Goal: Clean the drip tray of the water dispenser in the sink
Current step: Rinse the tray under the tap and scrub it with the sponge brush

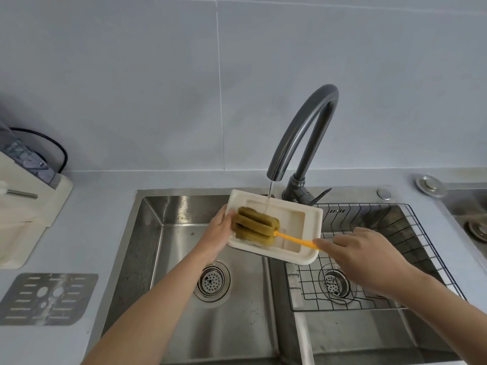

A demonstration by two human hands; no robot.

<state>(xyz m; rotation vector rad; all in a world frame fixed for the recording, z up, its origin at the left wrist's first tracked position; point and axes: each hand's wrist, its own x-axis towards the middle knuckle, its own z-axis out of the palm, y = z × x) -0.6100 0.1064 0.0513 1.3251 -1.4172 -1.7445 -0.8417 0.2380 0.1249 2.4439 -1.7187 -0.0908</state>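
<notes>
Left hand [220,230] is gripping the left edge of the drip tray [315,227], holding it tilted in the air over the sink [152,227], roughly above the divider between the basins. Right hand [369,254] is pinching the end of the orange handle of the sponge brush [255,227], whose head is sitting in the tray's recess. A thin water stream [269,196] from the faucet [305,133] is landing just beside the sponge. To scrub well, I'd be keeping the tray tilted so runoff is draining into the basin, working the sponge into the recess corners and inner walls, and choking up on the handle for more pressure. The one-edge grip is looking weak, so brace the tray against the push.
</notes>
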